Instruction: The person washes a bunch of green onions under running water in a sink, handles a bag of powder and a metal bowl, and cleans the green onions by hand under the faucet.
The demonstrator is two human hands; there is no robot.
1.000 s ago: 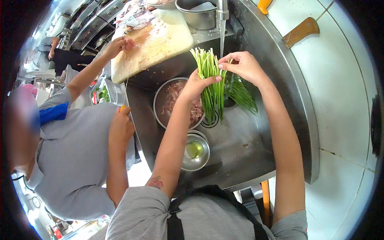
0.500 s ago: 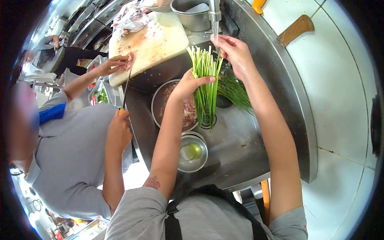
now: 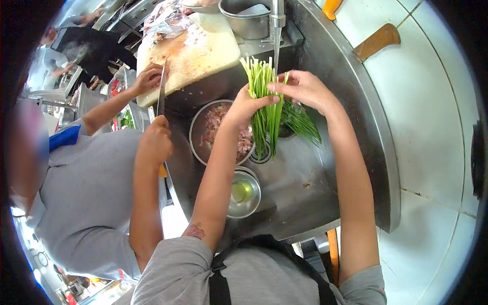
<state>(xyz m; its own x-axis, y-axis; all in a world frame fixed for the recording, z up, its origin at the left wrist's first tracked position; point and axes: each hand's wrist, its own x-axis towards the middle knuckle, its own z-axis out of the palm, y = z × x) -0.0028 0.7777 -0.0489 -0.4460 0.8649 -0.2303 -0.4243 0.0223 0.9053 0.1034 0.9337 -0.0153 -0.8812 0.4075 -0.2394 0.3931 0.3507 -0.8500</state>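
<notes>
My left hand (image 3: 247,105) is wrapped round a bunch of green stalks (image 3: 263,119), pale ends up, over the metal sink (image 3: 300,203). At the bunch's upper right is my right hand (image 3: 305,90), its fingers bent against the stalks under the tap (image 3: 277,20). More thin dark green stalks (image 3: 303,124) lie behind, below my right hand. Left of the bunch, partly covered by my left forearm, a round bowl (image 3: 192,133) holds cut pink meat (image 3: 214,119). Below it stands a small metal bowl (image 3: 249,203) with greenish liquid.
A co-worker (image 3: 91,188) at the left holds a knife (image 3: 162,91) by a white cutting board (image 3: 218,48) with meat scraps. A metal pot (image 3: 246,24) stands behind the sink. A wooden-handled tool (image 3: 377,41) lies on the right tiles. Another person (image 3: 86,46) is farther back.
My right hand has moved down from the tap to the stalks. The co-worker's knife has risen to the board's edge, and the person farther back has shifted.
</notes>
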